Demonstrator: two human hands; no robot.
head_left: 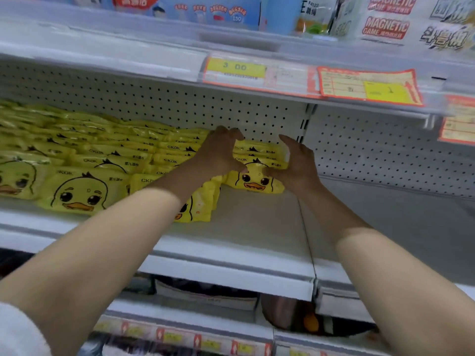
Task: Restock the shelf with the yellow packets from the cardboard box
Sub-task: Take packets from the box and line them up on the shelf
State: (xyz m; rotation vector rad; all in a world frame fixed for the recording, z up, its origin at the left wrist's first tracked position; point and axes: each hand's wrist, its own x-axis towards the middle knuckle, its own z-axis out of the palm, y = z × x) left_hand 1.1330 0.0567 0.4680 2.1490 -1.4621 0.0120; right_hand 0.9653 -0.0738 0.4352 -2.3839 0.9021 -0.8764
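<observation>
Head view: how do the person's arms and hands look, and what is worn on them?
The left hand and right hand are bare: no gloves or watch show. Both forearms are uncovered. A fluffy white sleeve shows on the left arm, in the lower left corner; the right arm shows none.

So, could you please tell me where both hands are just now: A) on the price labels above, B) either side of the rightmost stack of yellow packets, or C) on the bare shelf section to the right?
B: the left hand and right hand flank the end stack of yellow packets on the shelf, touching it.
</observation>
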